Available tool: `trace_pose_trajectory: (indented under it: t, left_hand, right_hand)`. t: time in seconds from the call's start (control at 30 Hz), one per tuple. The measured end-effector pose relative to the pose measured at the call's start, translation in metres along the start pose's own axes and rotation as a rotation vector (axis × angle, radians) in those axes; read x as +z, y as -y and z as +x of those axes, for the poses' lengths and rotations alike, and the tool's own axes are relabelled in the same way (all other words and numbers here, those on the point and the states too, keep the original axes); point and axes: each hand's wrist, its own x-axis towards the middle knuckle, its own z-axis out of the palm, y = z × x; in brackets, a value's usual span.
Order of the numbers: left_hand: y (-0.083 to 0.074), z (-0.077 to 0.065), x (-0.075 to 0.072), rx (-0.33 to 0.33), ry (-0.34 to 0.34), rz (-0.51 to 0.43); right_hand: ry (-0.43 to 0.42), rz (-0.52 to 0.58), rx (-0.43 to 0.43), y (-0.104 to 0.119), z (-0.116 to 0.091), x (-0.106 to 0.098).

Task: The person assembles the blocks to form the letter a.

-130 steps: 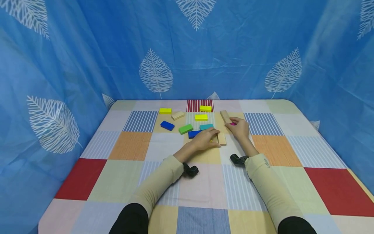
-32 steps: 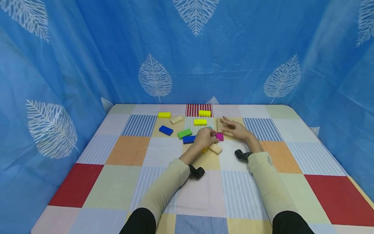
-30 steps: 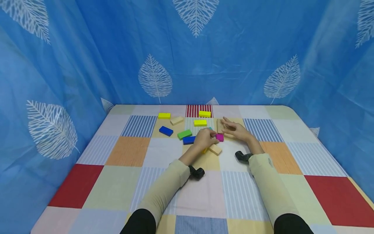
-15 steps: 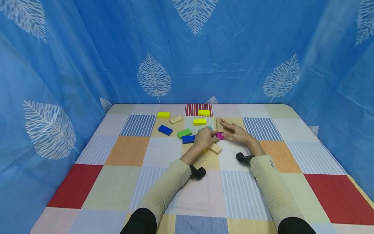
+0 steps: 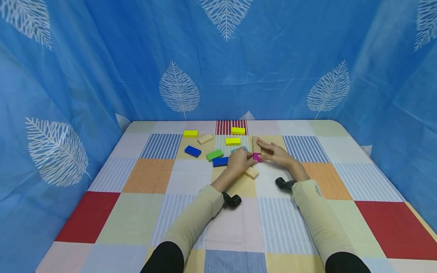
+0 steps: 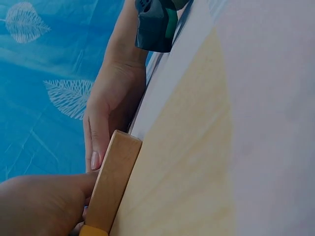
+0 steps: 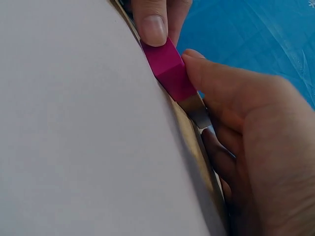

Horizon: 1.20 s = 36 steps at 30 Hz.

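My left hand (image 5: pixel 237 163) pinches the left end of a magenta block (image 5: pixel 257 157) between thumb and finger, low over the cloth. My right hand (image 5: pixel 279 156) comes from the other side. Its thumb touches the magenta block (image 7: pixel 172 73) in the right wrist view, and its fingers stretch along a plain wooden block (image 5: pixel 255 144) set lengthwise behind it. Under my left hand lies another plain wooden block (image 5: pixel 252 173), close to the camera in the left wrist view. A yellow-orange block (image 6: pixel 93 231) meets its end there, mostly hidden by my hand in the head view.
Blue blocks (image 5: pixel 220 162), a green block (image 5: pixel 214 155), a teal block (image 5: pixel 244 148) partly hidden, yellow blocks (image 5: pixel 233 141) and a plain block (image 5: pixel 205 139) lie scattered left of and behind my hands. A blue leaf-print curtain (image 5: pixel 273 57) hangs beyond the patchwork-covered table (image 5: pixel 143 212).
Since about four seconds ago, my left hand has gone from the near wooden block to the magenta one. Over the last second, my right thumb has come down onto the magenta block.
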Motion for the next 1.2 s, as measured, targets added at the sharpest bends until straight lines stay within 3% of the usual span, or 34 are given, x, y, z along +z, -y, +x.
trace_pose_trajectory:
  t: [0.47,0.73,1.2]
  left_hand:
    - [0.0009,0.0007,0.0001,-0.028,-0.019,-0.009]
    - [0.0010,0.0005,0.0013,-0.038,-0.038,-0.017]
    - [0.0019,0.0007,0.0021,-0.035,-0.036,-0.015]
  right_hand:
    - [-0.011,0.011,-0.079,-0.0050,0.0043,-0.0009]
    - [0.022,-0.015,-0.030,-0.0038,0.0030,-0.0015]
    - [0.027,0.005,-0.036,-0.0049,0.0034,-0.0014]
